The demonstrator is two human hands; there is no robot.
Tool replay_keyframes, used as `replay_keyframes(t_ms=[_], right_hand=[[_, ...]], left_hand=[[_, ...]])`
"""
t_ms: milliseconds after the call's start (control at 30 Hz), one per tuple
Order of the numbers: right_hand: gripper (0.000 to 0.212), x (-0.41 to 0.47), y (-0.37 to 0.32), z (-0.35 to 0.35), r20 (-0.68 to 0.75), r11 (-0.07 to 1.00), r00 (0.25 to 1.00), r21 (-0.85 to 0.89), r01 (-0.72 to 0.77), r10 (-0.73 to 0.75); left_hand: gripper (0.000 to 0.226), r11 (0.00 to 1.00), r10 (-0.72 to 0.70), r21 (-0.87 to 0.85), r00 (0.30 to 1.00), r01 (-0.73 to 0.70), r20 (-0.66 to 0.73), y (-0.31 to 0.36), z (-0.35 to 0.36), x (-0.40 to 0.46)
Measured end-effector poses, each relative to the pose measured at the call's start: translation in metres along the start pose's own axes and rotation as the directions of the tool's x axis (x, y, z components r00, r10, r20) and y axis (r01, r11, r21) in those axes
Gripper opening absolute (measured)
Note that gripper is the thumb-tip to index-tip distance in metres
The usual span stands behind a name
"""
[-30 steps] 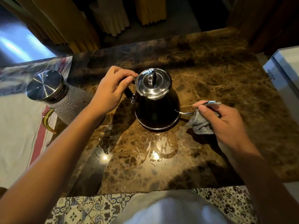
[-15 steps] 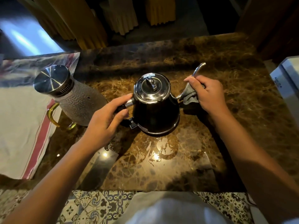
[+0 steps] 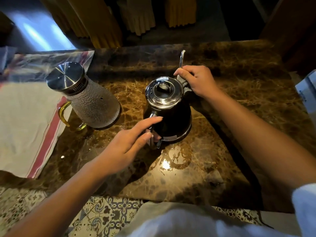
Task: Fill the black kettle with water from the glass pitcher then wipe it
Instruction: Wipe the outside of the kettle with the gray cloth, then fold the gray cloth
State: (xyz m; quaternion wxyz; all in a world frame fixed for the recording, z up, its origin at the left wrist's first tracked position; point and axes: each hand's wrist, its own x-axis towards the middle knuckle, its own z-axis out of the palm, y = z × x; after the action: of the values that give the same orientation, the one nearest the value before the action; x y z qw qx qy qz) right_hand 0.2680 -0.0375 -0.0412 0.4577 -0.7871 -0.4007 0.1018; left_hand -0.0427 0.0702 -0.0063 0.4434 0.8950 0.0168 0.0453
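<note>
The black kettle (image 3: 172, 122) with a shiny silver lid stands on the marble counter (image 3: 196, 168). Its thin spout (image 3: 182, 58) points away from me and its handle (image 3: 153, 142) faces me. My left hand (image 3: 126, 144) holds the handle, fingers stretched over it and the thumb on its near side. My right hand (image 3: 196, 79) grips a grey cloth (image 3: 185, 85) wrapped round the base of the spout, just behind the lid. The textured glass pitcher (image 3: 92, 106) with a steel cap and amber handle stands to the kettle's left.
A white towel with a red stripe (image 3: 25, 124) lies under the pitcher's left side. Water drops glisten on the counter by the pitcher and in front of the kettle. A white box (image 3: 307, 89) sits at the right edge. Yellow chair covers stand beyond the counter.
The kettle has turned counter-clockwise: the spout swung from the right to pointing away, the handle came toward me. My right hand followed with the cloth; my left stayed on the handle.
</note>
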Motion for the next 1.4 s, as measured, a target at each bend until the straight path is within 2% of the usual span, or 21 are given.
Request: replay_keyframes(t_ms=[333, 667, 833, 933, 967, 1033, 1133, 1267, 1333, 1400], right_hand=[[0.027, 0.028, -0.011, 0.016, 0.130, 1.000, 0.991, 0.007, -0.009, 0.008], [0.030, 0.037, -0.012, 0.021, 0.144, 0.998, 0.989, 0.046, -0.032, 0.025], [0.030, 0.037, -0.013, 0.022, 0.150, 0.996, 0.987, 0.064, -0.064, 0.054], [0.021, 0.039, -0.021, 0.015, 0.222, 0.987, 0.967, 0.074, -0.145, 0.126], [0.020, 0.039, -0.025, 0.011, 0.219, 0.983, 0.964, 0.066, -0.171, 0.153], [0.017, 0.037, -0.033, -0.001, 0.116, 0.974, 0.974, 0.097, -0.207, 0.195], [0.018, 0.019, -0.054, -0.027, -0.056, 0.947, 0.971, 0.243, -0.211, 0.231], [0.013, -0.030, -0.090, -0.058, -0.069, 0.839, 0.977, 0.527, -0.137, 0.203], [0.007, -0.055, -0.107, -0.061, -0.071, 0.803, 0.983, 0.589, -0.094, 0.167], [0.005, -0.075, -0.123, -0.058, -0.089, 0.794, 0.986, 0.605, -0.059, 0.141]], left_hand=[[0.047, 0.997, 0.073, 0.027, 0.997, -0.072, -0.036, 0.007, 0.021, 0.017], [0.044, 0.996, 0.083, 0.044, 0.996, -0.081, -0.038, 0.005, 0.025, 0.026], [0.044, 0.999, 0.051, 0.010, 0.998, -0.051, -0.029, 0.010, 0.024, 0.025], [0.041, 0.998, -0.009, -0.058, 1.000, 0.010, 0.011, 0.018, 0.017, 0.024], [0.041, 0.996, -0.046, -0.068, 0.998, 0.048, 0.042, 0.021, 0.012, 0.024], [0.043, 0.995, -0.078, -0.052, 0.995, 0.082, 0.066, 0.028, 0.000, 0.025], [0.045, 0.996, -0.056, -0.082, 0.992, 0.047, -0.110, 0.039, -0.018, 0.029], [0.027, 0.975, -0.118, -0.218, 0.921, 0.038, -0.371, 0.048, -0.028, 0.036], [0.025, 0.976, -0.106, -0.217, 0.904, 0.015, -0.413, 0.052, -0.026, 0.041], [0.032, 0.976, -0.063, -0.216, 0.915, -0.027, -0.399, 0.059, -0.022, 0.046]])
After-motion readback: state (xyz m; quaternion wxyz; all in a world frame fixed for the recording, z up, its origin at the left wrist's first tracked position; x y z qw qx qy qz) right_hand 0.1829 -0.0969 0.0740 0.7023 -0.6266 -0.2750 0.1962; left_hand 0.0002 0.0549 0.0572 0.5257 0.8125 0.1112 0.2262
